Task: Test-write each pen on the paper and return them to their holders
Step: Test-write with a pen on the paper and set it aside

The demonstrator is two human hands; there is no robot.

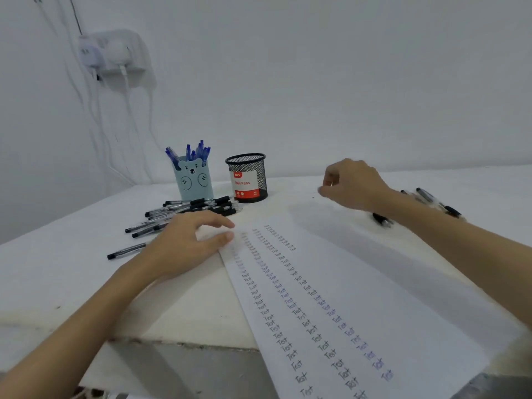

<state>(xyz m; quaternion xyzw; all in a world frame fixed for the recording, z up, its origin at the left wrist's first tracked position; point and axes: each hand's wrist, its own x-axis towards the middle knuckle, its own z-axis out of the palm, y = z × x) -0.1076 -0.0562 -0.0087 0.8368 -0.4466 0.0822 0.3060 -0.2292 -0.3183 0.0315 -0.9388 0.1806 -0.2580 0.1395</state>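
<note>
Paper (359, 298): long axis from frame centre to lower right, on surface (72, 263). Black pens (184, 211), centre left, mostly pointing lower left. Left hand (187, 246): grip released, fingertips on paper's edge. Right hand (354, 182): curled; grip contents indiscernible.

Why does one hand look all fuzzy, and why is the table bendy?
Head view: the right hand is smeared by motion blur, and so are the black pens behind it; the left hand on the paper looks sharper. The wide-angle lens curves the table edge. Soft light, faint shadows.
</note>
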